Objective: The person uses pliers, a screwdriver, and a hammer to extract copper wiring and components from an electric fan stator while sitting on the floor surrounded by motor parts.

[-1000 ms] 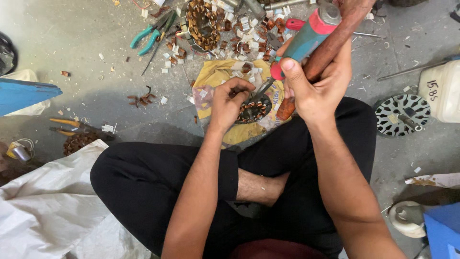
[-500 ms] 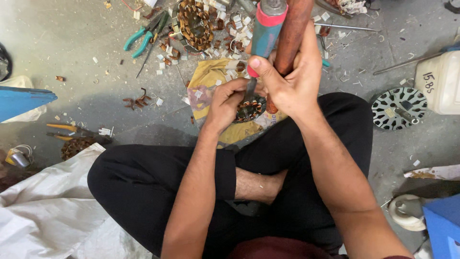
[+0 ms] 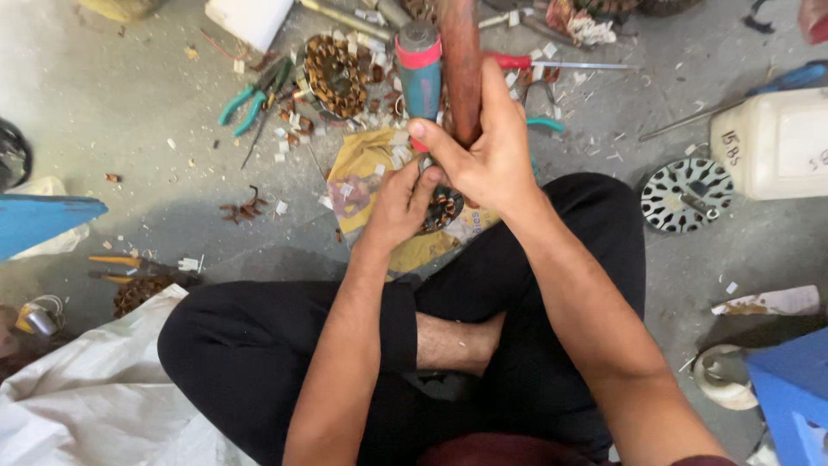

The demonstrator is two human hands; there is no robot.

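I sit cross-legged on a concrete floor. My right hand (image 3: 487, 155) grips two upright tools together: a teal-handled tool with a red band (image 3: 420, 65) and a brown wooden handle (image 3: 460, 60). My left hand (image 3: 401, 203) presses down on a small round motor stator with copper windings (image 3: 444, 210), which rests on a yellow paper sheet (image 3: 366, 164) in front of my legs. The tools' lower ends are hidden behind my hands.
Another copper-wound stator (image 3: 335, 76) and green-handled pliers (image 3: 254, 93) lie beyond the paper among white scraps. A red-handled screwdriver (image 3: 552, 63) lies farther back. A slotted metal disc (image 3: 686, 194) and white jug (image 3: 772, 142) sit right. A white sack (image 3: 95, 397) lies left.
My right hand has swung the two tools from a rightward tilt to nearly upright and moved left over the stator. My left hand stayed on the stator.
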